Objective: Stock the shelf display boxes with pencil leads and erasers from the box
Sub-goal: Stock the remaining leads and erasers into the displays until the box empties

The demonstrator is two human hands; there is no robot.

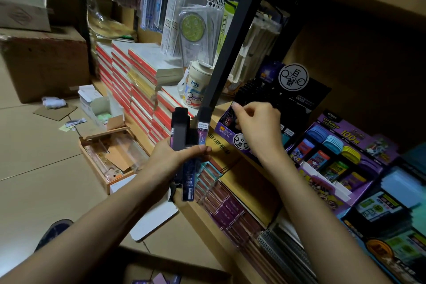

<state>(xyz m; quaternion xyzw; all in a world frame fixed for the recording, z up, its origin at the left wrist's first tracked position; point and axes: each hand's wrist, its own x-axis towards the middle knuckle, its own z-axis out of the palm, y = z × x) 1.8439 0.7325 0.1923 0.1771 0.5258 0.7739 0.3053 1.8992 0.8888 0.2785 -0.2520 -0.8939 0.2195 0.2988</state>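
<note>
Where the stock goes: a light wooden shelf unit (350,57), its low board within easy reach of both arms.
Display box: a purple-and-black printed card display box (297,97) with stepped, ribbed black tiers. It stands near the front of the shelf board, probably so that every row faces a buyer.
Carton: a brown corrugated cardboard carton (184,265) at the bottom of view, close to the person. Purple packs lie inside, too blurred to name.
Left hand: the left hand (175,159) grips a fanned bundle upright just beside the display box, likely as ready supply.
Right hand: the right hand (258,122) curls over the front tier, thumb and fingers pinching one case, seemingly to seat it.
Lead cases: slim, flat, dark blue-black plastic lead cases (182,129), glossy and hard-edged, with small white labels.
Single case: a dark single case (229,119) with a pale symbol, upright in the front slot and partly hidden by fingers.
</note>
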